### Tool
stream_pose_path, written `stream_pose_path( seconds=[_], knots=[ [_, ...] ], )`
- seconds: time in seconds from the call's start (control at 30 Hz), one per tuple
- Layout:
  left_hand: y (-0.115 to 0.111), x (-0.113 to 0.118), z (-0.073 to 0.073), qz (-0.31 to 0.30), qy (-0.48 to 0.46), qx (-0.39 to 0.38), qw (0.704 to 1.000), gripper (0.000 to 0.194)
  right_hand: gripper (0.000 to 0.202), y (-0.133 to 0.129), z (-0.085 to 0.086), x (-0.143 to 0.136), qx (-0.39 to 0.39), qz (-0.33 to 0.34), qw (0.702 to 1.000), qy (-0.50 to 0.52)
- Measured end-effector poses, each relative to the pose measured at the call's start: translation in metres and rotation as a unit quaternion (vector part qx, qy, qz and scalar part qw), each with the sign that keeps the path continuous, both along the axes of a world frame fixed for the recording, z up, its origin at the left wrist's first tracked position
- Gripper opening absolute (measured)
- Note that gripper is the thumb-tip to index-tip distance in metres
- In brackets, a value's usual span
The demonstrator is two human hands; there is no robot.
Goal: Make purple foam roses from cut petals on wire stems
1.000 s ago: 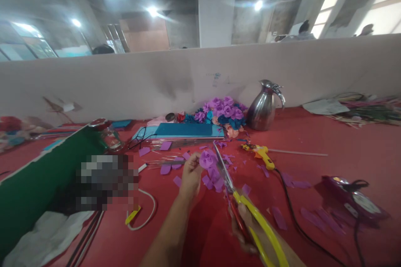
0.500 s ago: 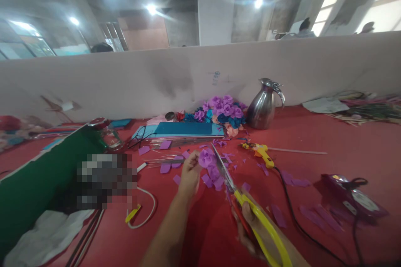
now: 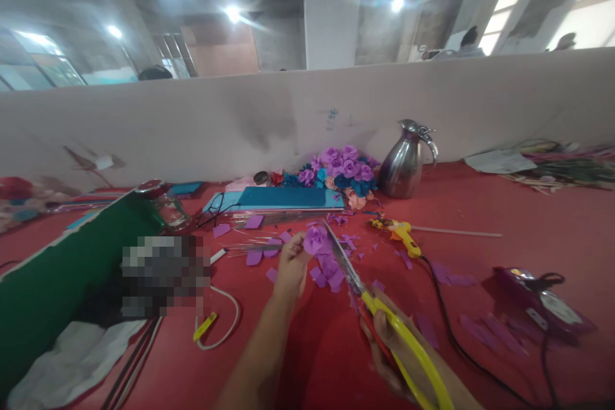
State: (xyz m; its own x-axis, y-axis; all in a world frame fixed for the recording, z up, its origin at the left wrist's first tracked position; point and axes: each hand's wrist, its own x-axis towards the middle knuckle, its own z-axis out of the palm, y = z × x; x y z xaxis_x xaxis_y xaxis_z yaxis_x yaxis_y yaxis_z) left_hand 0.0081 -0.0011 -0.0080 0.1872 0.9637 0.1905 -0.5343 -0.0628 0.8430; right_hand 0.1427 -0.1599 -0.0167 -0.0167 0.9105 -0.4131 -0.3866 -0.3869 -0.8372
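Observation:
Between the fingertips of my left hand [image 3: 291,269] is a purple paper flower [image 3: 316,239], held above the red table. My right hand [image 3: 384,333] grips a pair of scissors [image 3: 368,298] with yellow and red handles. The scissors' metal blades point up and left, and their tips are at the flower's right edge; whether they touch it I cannot tell. Below the flower, purple paper pieces [image 3: 331,272] lie scattered on the table.
A yellow glue gun [image 3: 403,237] with a black cord lies right of the scissors. Behind stand a steel jug [image 3: 402,163] and a heap of paper flowers [image 3: 343,170]. Blue sheets [image 3: 283,197] lie farther back. A green box wall [image 3: 91,237] is at left, a dark red device [image 3: 542,304] at right.
The flower has turned or shifted very slightly left in my left hand. My right hand and the scissors have moved slightly right.

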Motion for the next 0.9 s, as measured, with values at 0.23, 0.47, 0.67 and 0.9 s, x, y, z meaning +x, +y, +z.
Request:
stream_pose_path(
  seconds=[0.23,0.47,0.67,0.9],
  knots=[
    [0.000,-0.001,0.000,-0.009,0.007,0.001,1.000,0.017,0.081,-0.004,-0.004,-0.003,-0.009,-0.002,1.000,-0.010],
    [0.002,-0.002,-0.002,0.009,0.005,-0.022,1.000,0.018,0.060,0.010,0.007,0.023,0.055,-0.050,0.990,-0.122],
    [0.007,-0.004,-0.007,0.049,0.003,-0.009,0.999,0.010,0.043,0.031,0.008,0.065,0.156,-0.087,0.898,-0.403],
    [0.007,-0.004,-0.005,0.081,-0.031,-0.053,0.995,0.020,0.051,0.014,-0.009,0.042,0.084,-0.049,0.983,-0.153]
  ],
)
